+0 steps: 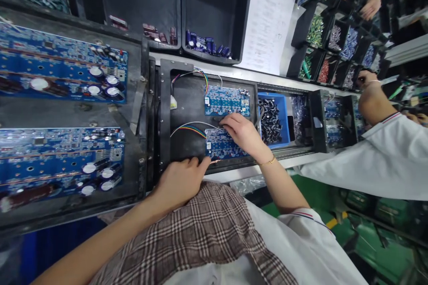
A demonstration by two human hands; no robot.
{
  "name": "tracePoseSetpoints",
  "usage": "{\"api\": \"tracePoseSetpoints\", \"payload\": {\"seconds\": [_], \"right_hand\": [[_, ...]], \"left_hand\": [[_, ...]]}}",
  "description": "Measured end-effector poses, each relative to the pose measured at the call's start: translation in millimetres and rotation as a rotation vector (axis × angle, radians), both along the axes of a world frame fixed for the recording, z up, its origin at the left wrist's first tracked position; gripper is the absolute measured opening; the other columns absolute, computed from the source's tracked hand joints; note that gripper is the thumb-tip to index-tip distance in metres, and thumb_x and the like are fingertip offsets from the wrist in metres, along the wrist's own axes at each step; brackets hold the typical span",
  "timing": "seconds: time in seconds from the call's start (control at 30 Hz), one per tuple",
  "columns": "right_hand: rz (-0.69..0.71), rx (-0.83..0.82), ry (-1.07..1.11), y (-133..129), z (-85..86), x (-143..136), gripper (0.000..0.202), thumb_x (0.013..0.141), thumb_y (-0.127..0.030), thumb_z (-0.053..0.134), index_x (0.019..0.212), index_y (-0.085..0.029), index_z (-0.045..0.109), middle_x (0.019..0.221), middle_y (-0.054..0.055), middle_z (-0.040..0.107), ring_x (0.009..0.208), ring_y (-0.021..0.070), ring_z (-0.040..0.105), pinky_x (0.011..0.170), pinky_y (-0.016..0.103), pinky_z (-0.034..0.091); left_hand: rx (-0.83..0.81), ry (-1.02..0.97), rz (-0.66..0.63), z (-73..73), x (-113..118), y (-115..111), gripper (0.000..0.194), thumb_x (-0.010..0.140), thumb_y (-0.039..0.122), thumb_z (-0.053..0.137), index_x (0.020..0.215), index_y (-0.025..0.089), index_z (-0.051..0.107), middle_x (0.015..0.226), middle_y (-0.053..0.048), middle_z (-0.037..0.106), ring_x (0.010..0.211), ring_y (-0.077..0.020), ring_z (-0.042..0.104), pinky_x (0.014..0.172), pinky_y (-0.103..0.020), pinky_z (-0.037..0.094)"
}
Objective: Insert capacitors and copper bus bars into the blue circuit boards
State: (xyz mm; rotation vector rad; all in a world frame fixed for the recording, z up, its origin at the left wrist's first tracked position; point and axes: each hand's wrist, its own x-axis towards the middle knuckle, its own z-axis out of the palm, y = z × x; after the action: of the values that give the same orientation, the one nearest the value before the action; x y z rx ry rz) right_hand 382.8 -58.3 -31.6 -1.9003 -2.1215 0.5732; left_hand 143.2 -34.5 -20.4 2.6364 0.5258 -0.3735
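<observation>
My right hand reaches over the nearer blue circuit board, its fingers pinched at the board's upper edge. Whatever sits between those fingertips is too small and covered to make out. My left hand rests on the front rim of the black carrier frame, thumb stretched out toward the board's lower left corner. Its other fingertips are partly hidden. A coppery strip shows beside that thumb. A second blue circuit board lies just behind. Rainbow-coloured wires run leftward from the nearer board.
Larger populated boards lie in a carrier at left. Black bins hold purple capacitors and brown ones. A blue bin of black parts stands right. A co-worker's arm reaches among part bins; another person's hands are beyond.
</observation>
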Motion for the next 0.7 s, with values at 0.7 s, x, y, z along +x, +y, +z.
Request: {"api": "tracePoseSetpoints", "payload": {"seconds": [0.7], "right_hand": [[0.136, 0.046, 0.062, 101.0, -2.0, -79.2, 0.028, 0.091, -0.004, 0.042, 0.110, -0.022, 0.053, 0.105, 0.005, 0.063, 0.099, 0.0191, 0.058, 0.091, 0.036, 0.047]], "left_hand": [[-0.144, -0.446, 0.534, -8.9, -95.4, 35.8, 0.034, 0.103, 0.035, 0.027, 0.105, 0.016, 0.055, 0.098, -0.008, 0.072, 0.081, -0.0205, 0.069, 0.067, -0.028, 0.050]]}}
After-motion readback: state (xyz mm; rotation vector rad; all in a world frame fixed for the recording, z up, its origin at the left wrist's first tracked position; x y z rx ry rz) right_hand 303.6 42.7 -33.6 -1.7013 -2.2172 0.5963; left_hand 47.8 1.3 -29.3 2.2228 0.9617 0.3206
